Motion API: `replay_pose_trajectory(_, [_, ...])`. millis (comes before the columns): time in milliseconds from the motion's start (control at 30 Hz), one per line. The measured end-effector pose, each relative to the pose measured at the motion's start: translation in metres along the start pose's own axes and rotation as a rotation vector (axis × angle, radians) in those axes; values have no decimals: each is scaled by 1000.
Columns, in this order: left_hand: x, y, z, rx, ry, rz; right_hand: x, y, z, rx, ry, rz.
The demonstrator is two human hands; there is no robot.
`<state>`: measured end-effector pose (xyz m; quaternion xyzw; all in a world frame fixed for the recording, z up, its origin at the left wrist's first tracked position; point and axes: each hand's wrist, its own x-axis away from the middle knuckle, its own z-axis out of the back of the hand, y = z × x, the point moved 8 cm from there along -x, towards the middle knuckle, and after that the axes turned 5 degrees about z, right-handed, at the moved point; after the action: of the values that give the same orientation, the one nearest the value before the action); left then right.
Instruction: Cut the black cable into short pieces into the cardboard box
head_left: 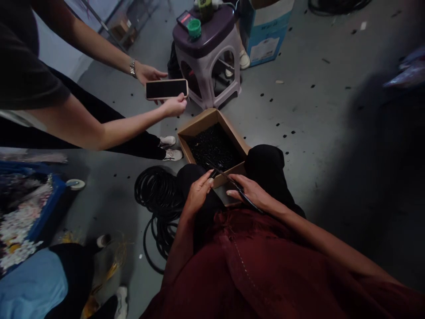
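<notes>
My left hand (199, 191) is closed around a short black length of tube or cable (213, 174), its end showing past the fingertips. In my right hand (249, 191) is a long, thin dark tool, apparently scissors (239, 189). The tool's tip reaches left to the black piece; whether the blades are apart cannot be made out. Both hands are over the near edge of an open cardboard box (232, 133) between my knees. Many small black pieces (212, 146) fill its bottom. Beside my left leg lie coils of black tubing or cable (156, 190).
A person standing at left holds a phone (166, 89) in both hands. Beyond the box is a plastic stool (207, 48) with a green cap (194, 27) on top. A blue carton (265, 35), a blue bin (49, 208) and another person (36, 279) are around me.
</notes>
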<state>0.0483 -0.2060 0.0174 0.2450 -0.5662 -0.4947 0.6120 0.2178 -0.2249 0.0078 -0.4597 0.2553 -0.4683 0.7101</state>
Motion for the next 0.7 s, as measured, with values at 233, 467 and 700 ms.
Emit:
replay_pose_trajectory(233, [1, 18, 7, -214, 34, -56, -7, -2, -2, 56, -30, 33])
replay_pose_trajectory(467, [-2, 20, 6, -238, 1, -29, -10, 1, -6, 18, -67, -11])
replay_pose_trajectory(700, [-9, 12, 2, -181, -4, -33, -8, 6, -10, 11, -13, -40])
